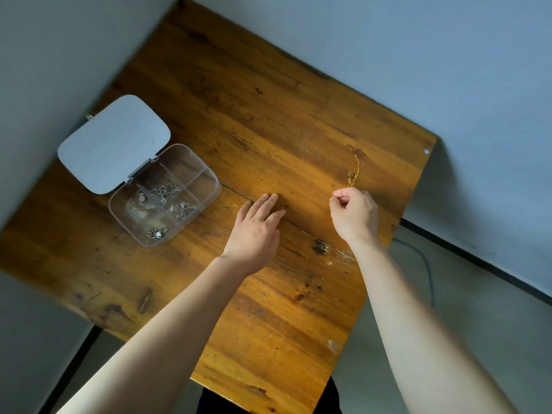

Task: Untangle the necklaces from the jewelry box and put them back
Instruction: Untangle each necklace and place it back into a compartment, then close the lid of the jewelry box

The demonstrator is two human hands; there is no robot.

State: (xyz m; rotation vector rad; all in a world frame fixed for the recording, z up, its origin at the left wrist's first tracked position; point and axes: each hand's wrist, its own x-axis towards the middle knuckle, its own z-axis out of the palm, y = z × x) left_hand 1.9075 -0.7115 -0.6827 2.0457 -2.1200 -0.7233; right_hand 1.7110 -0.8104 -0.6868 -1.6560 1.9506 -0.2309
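A clear plastic jewelry box (209, 177) with several compartments stands open on the left of the wooden table (268, 130), its white lid (113, 144) folded back. Silver necklaces (165, 191) and small pendants lie in its compartments. A gold necklace (355, 171) lies stretched on the table at the right. My right hand (355, 215) is just below it, fingers pinched together at the chain's near end. My left hand (258, 228) rests flat on the table's middle, fingers spread, holding nothing.
The table's right edge (418, 204) runs close to my right hand, and a grey wall stands behind. A dark cable (427, 270) lies on the floor at the right. A seam in the wood (304, 230) crosses under my left hand.
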